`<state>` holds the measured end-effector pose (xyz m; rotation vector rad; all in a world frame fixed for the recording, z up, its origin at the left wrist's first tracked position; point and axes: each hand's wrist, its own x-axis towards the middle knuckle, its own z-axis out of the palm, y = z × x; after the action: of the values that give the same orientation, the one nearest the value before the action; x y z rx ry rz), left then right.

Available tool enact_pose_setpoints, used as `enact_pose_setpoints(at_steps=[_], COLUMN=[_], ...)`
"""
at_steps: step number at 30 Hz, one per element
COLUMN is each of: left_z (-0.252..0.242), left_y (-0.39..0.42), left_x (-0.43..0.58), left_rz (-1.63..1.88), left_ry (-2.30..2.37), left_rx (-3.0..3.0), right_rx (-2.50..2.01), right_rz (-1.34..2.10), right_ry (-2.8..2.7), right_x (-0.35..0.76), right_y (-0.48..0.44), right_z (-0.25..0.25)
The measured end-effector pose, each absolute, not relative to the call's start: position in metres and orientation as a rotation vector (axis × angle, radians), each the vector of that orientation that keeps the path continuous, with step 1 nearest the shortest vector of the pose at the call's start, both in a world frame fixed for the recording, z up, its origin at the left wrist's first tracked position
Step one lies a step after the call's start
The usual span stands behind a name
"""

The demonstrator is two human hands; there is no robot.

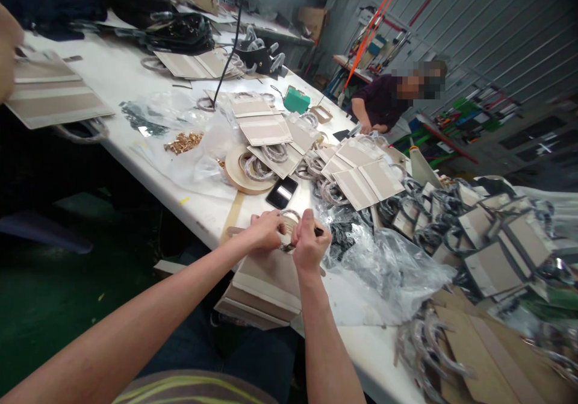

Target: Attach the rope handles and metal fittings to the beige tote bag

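Note:
A beige bag panel (264, 283) lies at the table's front edge, close to my body, with a plastic-wrapped ring-shaped handle (289, 214) at its far end. My left hand (268, 230) is closed, its fingers pinching at the left side of this handle. Right beside it, my right hand (310, 240) makes a fist around a slim dark-handled tool (319, 232); the tool's working end is hidden. The two hands almost touch over the handle. Just beyond them lies a black phone (282, 192).
A tape roll (244, 172) and brass-coloured fasteners (184, 143) on plastic lie to the left. Beige panels with wrapped handles (368, 181) pile up ahead. Clear plastic bags (383, 265) with black pieces are at right. A co-worker (383, 103) works across the table; another person's hand (6, 52) shows far left.

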<state>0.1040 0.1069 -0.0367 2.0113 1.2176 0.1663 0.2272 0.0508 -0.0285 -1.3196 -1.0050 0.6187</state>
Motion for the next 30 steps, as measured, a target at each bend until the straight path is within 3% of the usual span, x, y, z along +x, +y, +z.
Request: enact_pose_setpoints(at_steps=[15,30], left_z=[-0.021,-0.032], left_y=[0.105,0.107], left_x=[0.104,0.104], left_rz=[0.128,0.168], left_ry=[1.234,1.217], left_rx=[1.963,1.98], right_rx=[-1.148,-1.325], right_rz=[0.769,0.862], right_ry=[-0.794,-0.662], right_x=[0.237,0.24], right_y=[0.052,0.085], right_z=[-0.015,-0.024])
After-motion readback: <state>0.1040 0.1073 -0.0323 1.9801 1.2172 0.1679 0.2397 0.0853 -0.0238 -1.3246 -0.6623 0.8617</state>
